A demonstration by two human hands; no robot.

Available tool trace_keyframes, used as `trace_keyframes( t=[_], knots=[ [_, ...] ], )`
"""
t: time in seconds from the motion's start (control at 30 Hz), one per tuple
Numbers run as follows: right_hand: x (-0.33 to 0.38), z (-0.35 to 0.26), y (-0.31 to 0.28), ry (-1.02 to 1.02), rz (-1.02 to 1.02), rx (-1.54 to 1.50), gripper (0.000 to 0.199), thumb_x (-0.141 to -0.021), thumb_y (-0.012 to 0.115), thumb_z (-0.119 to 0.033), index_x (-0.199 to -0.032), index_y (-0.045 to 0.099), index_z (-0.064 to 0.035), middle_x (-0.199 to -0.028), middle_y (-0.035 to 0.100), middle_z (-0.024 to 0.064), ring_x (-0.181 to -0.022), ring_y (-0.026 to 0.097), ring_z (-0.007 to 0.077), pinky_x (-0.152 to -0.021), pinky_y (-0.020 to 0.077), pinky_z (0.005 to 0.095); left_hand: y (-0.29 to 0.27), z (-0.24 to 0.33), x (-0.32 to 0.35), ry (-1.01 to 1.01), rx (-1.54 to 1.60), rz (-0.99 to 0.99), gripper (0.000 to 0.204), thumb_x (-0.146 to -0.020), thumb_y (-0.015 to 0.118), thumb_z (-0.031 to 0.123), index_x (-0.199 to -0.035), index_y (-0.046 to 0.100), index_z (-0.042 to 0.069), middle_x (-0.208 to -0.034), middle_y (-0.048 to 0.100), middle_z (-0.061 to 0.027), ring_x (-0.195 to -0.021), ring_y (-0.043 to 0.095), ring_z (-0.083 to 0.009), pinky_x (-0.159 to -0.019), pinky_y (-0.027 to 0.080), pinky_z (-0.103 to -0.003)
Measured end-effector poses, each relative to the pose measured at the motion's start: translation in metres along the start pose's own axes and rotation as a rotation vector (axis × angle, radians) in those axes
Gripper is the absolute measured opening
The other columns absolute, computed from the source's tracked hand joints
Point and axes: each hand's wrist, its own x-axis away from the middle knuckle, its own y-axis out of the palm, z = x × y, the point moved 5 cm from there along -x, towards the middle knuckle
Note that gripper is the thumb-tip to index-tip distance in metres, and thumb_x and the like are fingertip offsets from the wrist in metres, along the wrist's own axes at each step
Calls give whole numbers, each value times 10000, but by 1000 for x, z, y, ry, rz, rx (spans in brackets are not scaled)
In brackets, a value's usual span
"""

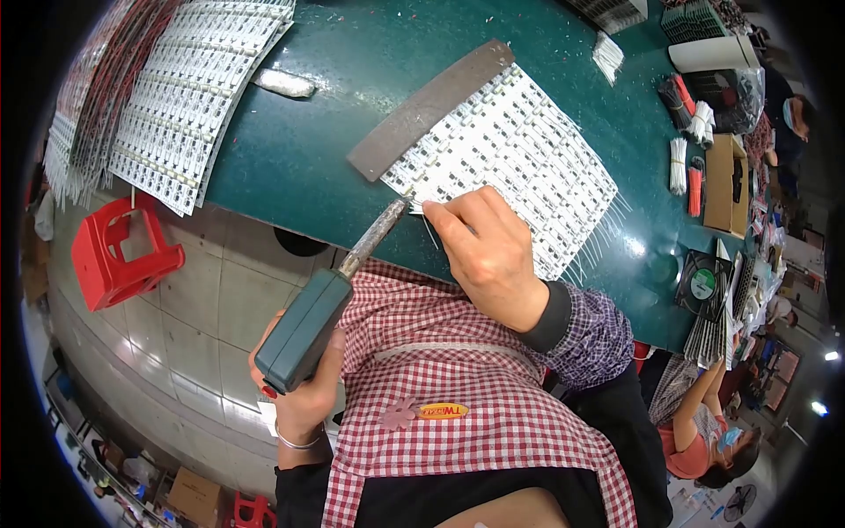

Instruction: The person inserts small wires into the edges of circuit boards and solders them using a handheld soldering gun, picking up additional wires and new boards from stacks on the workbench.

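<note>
My left hand [319, 387] is wrapped round the dark green body of a soldering gun [304, 330]. The gun's long metal tip reaches up to the near left corner of a white circuit board panel [519, 158], covered in rows of small dark parts. At that same corner my right hand [493, 251] pinches a thin white wire [430, 232] between thumb and forefinger, close to the tip. The fingertips partly hide the joint. Across the panel's far left edge lies a flat dark grey bar [431, 110]. Thin white wires stick out along the panel's right side.
Stacked wired panels [189, 97] fill the green table's [352, 53] left end, near a silvery bar [284, 84]. Wire bundles [678, 165], a cardboard box [726, 189] and a black fan [704, 283] stand right. A red stool [123, 251] is left; a co-worker [695, 431] sits right.
</note>
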Motion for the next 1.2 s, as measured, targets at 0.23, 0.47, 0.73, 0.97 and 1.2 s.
trace_keyframes(
  t=[0.23,0.47,0.73,0.97,1.2],
  knots=[
    [1,-1,-1,-4,6,12,314,-666,699,75,-972,686,8,-755,563,63,-666,538,206,-531,440,315,-2,0,3,18,-76,-23,190,-728,732,-19,-905,676,-56,-837,667,-123,-708,656,-197,-623,508,-287],
    [0,-1,0,1,28,20,301,-657,702,66,-952,690,8,-743,559,64,-668,537,205,-532,439,309,-7,-8,11,35,-10,71,255,-751,769,31,-983,703,-52,-894,729,-135,-765,709,-194,-664,541,-276],
    [-2,-5,-12,-101,121,82,303,-660,633,-64,-952,655,14,-798,539,61,-753,532,218,-639,424,328,-6,-5,8,28,12,85,257,-751,764,14,-988,698,-60,-903,727,-137,-777,707,-193,-672,543,-277],
    [-1,0,-6,-29,10,60,307,-659,653,-4,-965,666,-6,-764,544,53,-713,530,207,-616,402,329,-3,1,5,30,-6,55,242,-727,741,-18,-954,679,-75,-869,701,-134,-738,684,-193,-660,535,-285],
    [-2,1,-5,16,28,54,304,-662,677,52,-956,682,-25,-713,521,49,-666,522,207,-573,396,327,-1,4,-1,41,-34,39,229,-709,732,-30,-929,676,-63,-844,679,-135,-718,676,-213,-638,525,-285]
  ],
)
